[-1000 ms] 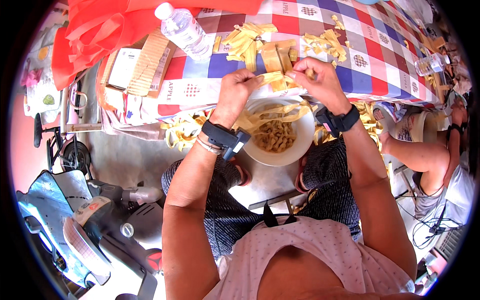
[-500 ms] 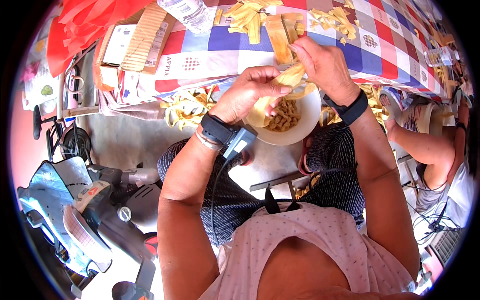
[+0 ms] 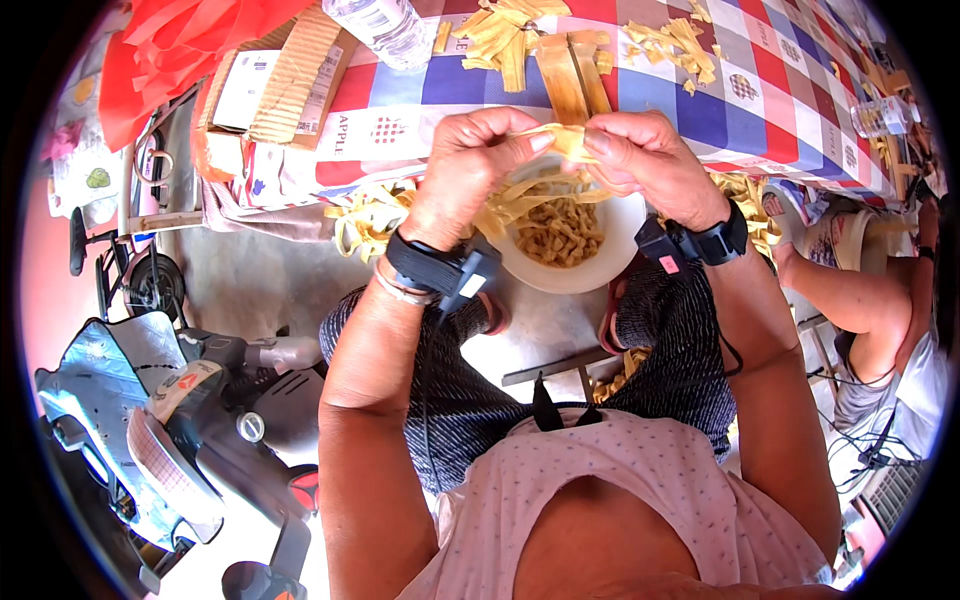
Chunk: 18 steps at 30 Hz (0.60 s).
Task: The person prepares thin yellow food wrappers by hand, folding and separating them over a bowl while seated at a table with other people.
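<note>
Between my hands, over a white bowl (image 3: 628, 232), is a flat, pale yellow strip (image 3: 568, 145). My left hand (image 3: 470, 165) pinches its left end between thumb and fingers. The right end is in the closed fingers of my right hand (image 3: 650, 165), the thumb on top. Beneath it, a looser length of the same yellow strip (image 3: 530, 195) hangs across the bowl's mouth. Small curled yellow-brown pieces (image 3: 560, 235) fill the bowl's bottom. What the strips are made of, I cannot tell. Both wrists wear black bands with small boxes.
A checked cloth covers the table (image 3: 430, 85). On it are flat yellow strips (image 3: 505, 40), two wider brown strips (image 3: 565, 80), a cardboard box (image 3: 290, 85) and a clear bottle (image 3: 385, 30). A grey scooter (image 3: 200, 430) stands left. Another person's arm (image 3: 850, 285) shows at right.
My left hand has risen slightly, and my right hand has come down level with it. The strip, earlier slanting down toward the bowl, is now bunched and short between my fingertips.
</note>
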Each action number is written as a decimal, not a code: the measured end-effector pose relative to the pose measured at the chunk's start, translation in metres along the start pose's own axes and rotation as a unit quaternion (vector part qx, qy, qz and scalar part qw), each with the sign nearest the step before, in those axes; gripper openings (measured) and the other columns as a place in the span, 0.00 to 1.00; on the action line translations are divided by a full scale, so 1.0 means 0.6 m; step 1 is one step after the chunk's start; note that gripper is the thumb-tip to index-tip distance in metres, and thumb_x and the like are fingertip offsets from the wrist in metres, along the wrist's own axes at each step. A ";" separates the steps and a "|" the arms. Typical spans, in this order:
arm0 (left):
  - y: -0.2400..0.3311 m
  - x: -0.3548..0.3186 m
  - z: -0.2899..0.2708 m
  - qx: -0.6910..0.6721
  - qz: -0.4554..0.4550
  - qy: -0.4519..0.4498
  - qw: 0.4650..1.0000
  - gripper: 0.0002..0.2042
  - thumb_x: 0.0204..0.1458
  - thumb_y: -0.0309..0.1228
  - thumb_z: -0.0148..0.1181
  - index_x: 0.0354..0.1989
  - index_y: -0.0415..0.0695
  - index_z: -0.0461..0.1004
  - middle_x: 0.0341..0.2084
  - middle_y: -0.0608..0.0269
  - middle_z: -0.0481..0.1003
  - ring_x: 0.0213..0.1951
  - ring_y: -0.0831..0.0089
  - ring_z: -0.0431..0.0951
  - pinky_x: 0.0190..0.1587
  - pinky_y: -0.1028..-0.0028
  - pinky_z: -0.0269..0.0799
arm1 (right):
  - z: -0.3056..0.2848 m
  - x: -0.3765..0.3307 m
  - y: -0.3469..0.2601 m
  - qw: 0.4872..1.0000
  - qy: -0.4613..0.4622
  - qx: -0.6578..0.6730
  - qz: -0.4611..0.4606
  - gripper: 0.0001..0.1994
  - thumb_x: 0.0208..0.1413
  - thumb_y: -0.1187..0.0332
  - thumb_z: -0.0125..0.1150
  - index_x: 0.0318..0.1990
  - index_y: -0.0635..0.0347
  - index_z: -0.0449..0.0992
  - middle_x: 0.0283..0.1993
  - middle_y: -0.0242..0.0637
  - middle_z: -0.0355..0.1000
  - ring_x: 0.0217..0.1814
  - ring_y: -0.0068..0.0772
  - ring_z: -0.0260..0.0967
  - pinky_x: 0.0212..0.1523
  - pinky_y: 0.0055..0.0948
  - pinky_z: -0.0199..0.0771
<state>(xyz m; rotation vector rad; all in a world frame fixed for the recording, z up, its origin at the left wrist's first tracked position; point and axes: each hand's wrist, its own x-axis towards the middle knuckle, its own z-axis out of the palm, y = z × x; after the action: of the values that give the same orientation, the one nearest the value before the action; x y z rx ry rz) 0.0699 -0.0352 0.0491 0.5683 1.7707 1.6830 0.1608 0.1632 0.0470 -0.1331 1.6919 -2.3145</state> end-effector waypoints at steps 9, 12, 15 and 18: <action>-0.026 -0.004 0.046 0.116 0.021 0.092 0.989 0.09 0.55 0.31 0.55 0.32 0.35 0.73 0.21 0.67 0.72 0.18 0.81 0.63 0.22 0.80 0.58 | -0.004 0.026 0.055 0.980 0.099 -0.173 0.000 0.21 0.61 0.77 0.43 0.62 0.60 0.63 0.26 0.30 0.67 0.22 0.16 0.61 0.24 0.15 0.66; -0.023 -0.004 0.056 0.316 0.107 0.160 0.929 0.13 0.48 0.29 0.63 0.30 0.34 0.66 0.18 0.60 0.70 0.20 0.73 0.69 0.24 0.74 0.65 | 0.005 0.025 0.053 0.990 0.074 -0.105 0.055 0.24 0.60 0.77 0.43 0.66 0.57 0.57 0.27 0.34 0.70 0.22 0.19 0.66 0.24 0.18 0.70; -0.043 0.003 0.048 0.296 0.120 0.184 0.930 0.14 0.46 0.28 0.66 0.29 0.36 0.64 0.19 0.58 0.71 0.21 0.75 0.69 0.24 0.73 0.67 | 0.024 0.025 0.037 0.993 0.045 -0.063 0.090 0.26 0.60 0.77 0.44 0.67 0.56 0.54 0.27 0.36 0.70 0.22 0.20 0.68 0.22 0.19 0.71; -0.061 0.008 0.039 0.158 0.106 0.187 0.964 0.09 0.48 0.25 0.62 0.30 0.37 0.66 0.22 0.60 0.73 0.23 0.77 0.71 0.26 0.75 0.68 | 0.034 0.032 0.045 0.990 0.056 -0.109 0.069 0.29 0.59 0.75 0.51 0.68 0.55 0.51 0.25 0.35 0.71 0.19 0.20 0.68 0.21 0.20 0.71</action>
<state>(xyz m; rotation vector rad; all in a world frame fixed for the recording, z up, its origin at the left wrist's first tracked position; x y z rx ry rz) 0.0868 -0.0185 0.0123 0.6258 2.3512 1.7482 0.1515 0.1317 0.0262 0.0709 1.9402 -2.0685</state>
